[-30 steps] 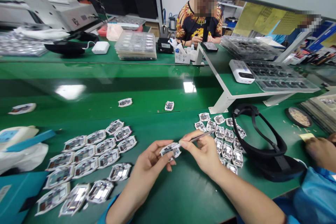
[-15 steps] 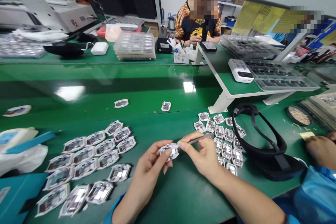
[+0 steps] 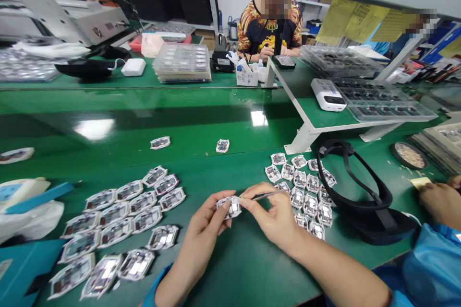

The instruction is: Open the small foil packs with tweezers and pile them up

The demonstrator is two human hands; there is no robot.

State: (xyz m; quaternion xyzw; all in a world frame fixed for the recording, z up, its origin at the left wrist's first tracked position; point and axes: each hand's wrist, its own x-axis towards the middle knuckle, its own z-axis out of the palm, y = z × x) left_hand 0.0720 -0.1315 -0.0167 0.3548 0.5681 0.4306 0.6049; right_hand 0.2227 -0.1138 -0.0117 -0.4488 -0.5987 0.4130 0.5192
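In the head view, my left hand (image 3: 207,223) grips a small white-framed watch housing (image 3: 231,207) with electronics inside, thumb across its face. My right hand (image 3: 275,211) is closed around thin metal tweezers (image 3: 268,194), which point back to the right. Its thumb and index finger pinch at the right edge of the housing; whether they hold a small part there cannot be made out. Left of my hands lie several similar housings (image 3: 115,232) in slanted rows. To the right is a second group of housings (image 3: 310,205).
A black headset with a strap (image 3: 383,220) lies on the right, near a co-worker's hand (image 3: 437,201) and a round dish (image 3: 409,156). Single housings (image 3: 222,146) rest on the green strip ahead. A white-legged raised shelf (image 3: 300,140) carries trays. Another person (image 3: 270,33) sits opposite.
My right thumb and index finger have shifted slightly left against the housing, and the tweezers lie flatter. The housings on the green strip have slid a little left. The view has shifted slightly.
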